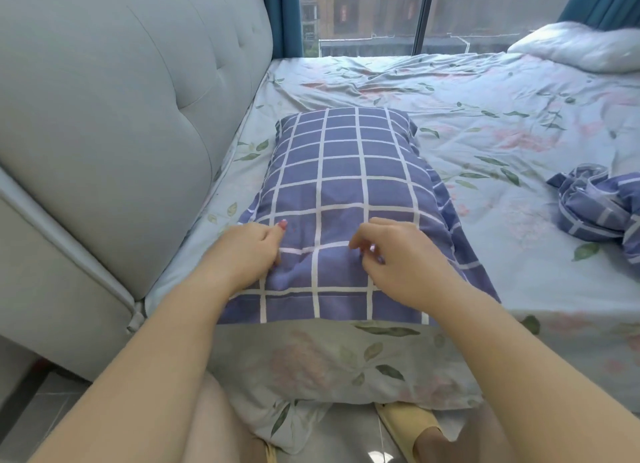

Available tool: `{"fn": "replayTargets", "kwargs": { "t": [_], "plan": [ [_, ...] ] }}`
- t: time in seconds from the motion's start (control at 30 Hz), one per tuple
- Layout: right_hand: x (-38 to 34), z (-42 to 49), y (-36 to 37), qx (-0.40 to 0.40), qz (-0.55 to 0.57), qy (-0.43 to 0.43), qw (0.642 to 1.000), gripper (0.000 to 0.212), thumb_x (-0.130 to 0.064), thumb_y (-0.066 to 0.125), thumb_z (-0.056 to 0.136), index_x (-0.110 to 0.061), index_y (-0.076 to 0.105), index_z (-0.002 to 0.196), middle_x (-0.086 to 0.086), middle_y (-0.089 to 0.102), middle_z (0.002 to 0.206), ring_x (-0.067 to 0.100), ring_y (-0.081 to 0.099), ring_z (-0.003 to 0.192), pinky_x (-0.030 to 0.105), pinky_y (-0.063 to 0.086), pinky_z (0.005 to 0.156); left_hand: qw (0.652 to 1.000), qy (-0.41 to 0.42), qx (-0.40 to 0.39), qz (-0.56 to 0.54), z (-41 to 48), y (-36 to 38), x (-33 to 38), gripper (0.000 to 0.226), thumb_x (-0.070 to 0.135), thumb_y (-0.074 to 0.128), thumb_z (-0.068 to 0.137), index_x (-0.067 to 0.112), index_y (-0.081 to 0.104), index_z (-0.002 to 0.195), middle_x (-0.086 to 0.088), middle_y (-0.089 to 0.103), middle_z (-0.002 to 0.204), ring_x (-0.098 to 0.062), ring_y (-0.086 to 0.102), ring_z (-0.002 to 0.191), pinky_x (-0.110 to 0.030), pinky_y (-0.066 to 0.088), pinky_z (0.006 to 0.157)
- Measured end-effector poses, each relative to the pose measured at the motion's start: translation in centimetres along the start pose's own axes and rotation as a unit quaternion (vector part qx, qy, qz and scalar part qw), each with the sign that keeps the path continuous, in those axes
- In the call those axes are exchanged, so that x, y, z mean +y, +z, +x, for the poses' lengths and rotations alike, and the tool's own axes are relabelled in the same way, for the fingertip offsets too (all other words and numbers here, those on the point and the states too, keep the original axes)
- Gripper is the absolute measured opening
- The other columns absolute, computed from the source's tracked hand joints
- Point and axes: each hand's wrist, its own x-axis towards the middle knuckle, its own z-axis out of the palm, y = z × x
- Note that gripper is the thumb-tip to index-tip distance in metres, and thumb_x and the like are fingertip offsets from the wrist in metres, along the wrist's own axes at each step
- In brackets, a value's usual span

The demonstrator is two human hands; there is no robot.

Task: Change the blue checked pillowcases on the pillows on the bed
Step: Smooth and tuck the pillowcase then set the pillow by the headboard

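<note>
plump checked pillowcase (346,185), creased floral sheet (485,116)

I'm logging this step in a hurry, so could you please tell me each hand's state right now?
Left hand: fingers curled, gripping the blue checked pillowcase.
Right hand: fingers curled, pinching the same pillowcase.

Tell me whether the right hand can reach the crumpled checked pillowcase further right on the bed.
Probably yes: only bare floral sheet lies between the right hand and the crumpled pillowcase, though a lean may help.

No readable text, label, brand, number or sign shows on anything in view.
</note>
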Motion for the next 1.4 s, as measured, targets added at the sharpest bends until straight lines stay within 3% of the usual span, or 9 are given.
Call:
{"fn": "replayTargets", "kwargs": {
  "t": [0.23, 0.33, 0.47, 0.57, 0.67, 0.83, 0.97, 1.07, 1.4],
  "plan": [
    [-0.1, 2.4, 2.6, -0.129, -0.014, -0.054, 0.990, 0.037, -0.012, 0.048, 0.094, -0.021, 0.064, 0.127, -0.006, 0.063, 0.126, 0.020, 0.053, 0.115, 0.033, 0.041, 0.099, 0.996, 0.012, -0.086, -0.037, -0.6, -1.0, -1.8, 0.033, 0.042, 0.042, 0.102, 0.029, 0.071, 0.111, 0.005, 0.068, 0.112, -0.019, 0.059, 0.106, -0.028, 0.043, 0.081],
    [-0.8, 3.7, 3.3, -0.146, -0.060, -0.034, 0.987, 0.031, -0.018, 0.047, 0.097, -0.025, 0.068, 0.119, -0.008, 0.064, 0.117, 0.022, 0.053, 0.111, 0.033, 0.043, 0.090, 0.991, -0.017, -0.122, -0.060, -0.2, -0.8, -2.0, 0.036, 0.044, 0.037, 0.104, 0.034, 0.070, 0.114, 0.011, 0.064, 0.122, -0.015, 0.056, 0.114, -0.032, 0.046, 0.095],
    [-1.5, 4.0, 3.1, -0.120, -0.069, -0.034, 0.990, 0.023, -0.014, 0.051, 0.091, -0.015, 0.073, 0.096, -0.005, 0.060, 0.090, 0.024, 0.056, 0.092, 0.037, 0.050, 0.078, 0.988, -0.022, -0.154, 0.002, 0.3, -1.2, -2.2, 0.053, 0.040, 0.027, 0.107, 0.020, 0.072, 0.088, 0.000, 0.071, 0.098, -0.020, 0.061, 0.093, -0.025, 0.045, 0.078],
    [-1.3, 3.7, 3.5, -0.166, -0.116, 0.006, 0.979, 0.024, -0.012, 0.047, 0.089, -0.006, 0.070, 0.092, 0.009, 0.067, 0.086, 0.031, 0.058, 0.083, 0.038, 0.053, 0.071, 0.983, -0.003, -0.184, 0.020, -0.1, -0.5, -2.6, 0.043, 0.044, 0.026, 0.106, 0.023, 0.065, 0.106, 0.001, 0.061, 0.116, -0.018, 0.054, 0.110, -0.026, 0.037, 0.091],
    [-1.0, 4.2, 4.5, -0.229, -0.139, 0.040, 0.963, 0.018, -0.013, 0.043, 0.091, -0.009, 0.060, 0.096, 0.009, 0.059, 0.088, 0.031, 0.050, 0.079, 0.036, 0.048, 0.068, 0.989, 0.008, -0.146, -0.007, 0.1, 0.0, -2.2, 0.042, 0.037, 0.027, 0.108, 0.016, 0.058, 0.127, 0.004, 0.052, 0.133, -0.016, 0.045, 0.126, -0.018, 0.028, 0.092],
    [-0.7, 5.2, 4.9, -0.254, -0.105, 0.061, 0.960, 0.026, -0.012, 0.038, 0.093, -0.017, 0.058, 0.108, 0.010, 0.063, 0.116, 0.030, 0.050, 0.089, 0.035, 0.045, 0.076, 0.998, 0.035, 0.061, 0.005, 2.0, -0.1, -1.6, 0.042, 0.036, 0.032, 0.105, 0.020, 0.068, 0.090, -0.003, 0.067, 0.104, -0.029, 0.058, 0.101, -0.040, 0.046, 0.088],
    [-0.6, 4.3, 2.8, -0.265, -0.054, 0.063, 0.961, 0.037, -0.012, 0.042, 0.090, -0.022, 0.070, 0.113, 0.004, 0.067, 0.118, 0.029, 0.056, 0.109, 0.040, 0.049, 0.094, 0.996, -0.003, -0.079, 0.032, 0.9, -0.2, -0.3, 0.048, 0.041, 0.029, 0.106, 0.021, 0.073, 0.105, -0.002, 0.067, 0.109, -0.021, 0.058, 0.099, -0.031, 0.045, 0.074],
    [-0.7, 4.0, 2.8, -0.292, -0.072, 0.051, 0.952, 0.037, -0.011, 0.042, 0.090, -0.017, 0.071, 0.112, 0.006, 0.068, 0.116, 0.031, 0.057, 0.109, 0.042, 0.049, 0.095, 0.985, -0.035, -0.152, 0.076, 0.7, 0.5, 0.3, 0.049, 0.039, 0.024, 0.108, 0.016, 0.060, 0.131, -0.009, 0.056, 0.139, -0.028, 0.049, 0.126, -0.031, 0.038, 0.097],
    [-0.1, 4.6, 2.9, -0.330, -0.059, 0.026, 0.942, 0.037, -0.008, 0.048, 0.092, -0.022, 0.071, 0.117, -0.001, 0.070, 0.118, 0.024, 0.059, 0.109, 0.035, 0.047, 0.099, 0.962, -0.053, -0.153, 0.220, 3.7, 2.6, 1.4, 0.053, 0.040, 0.022, 0.104, 0.010, 0.053, 0.135, -0.023, 0.051, 0.137, -0.038, 0.048, 0.123, -0.039, 0.036, 0.089]
  ]
}}
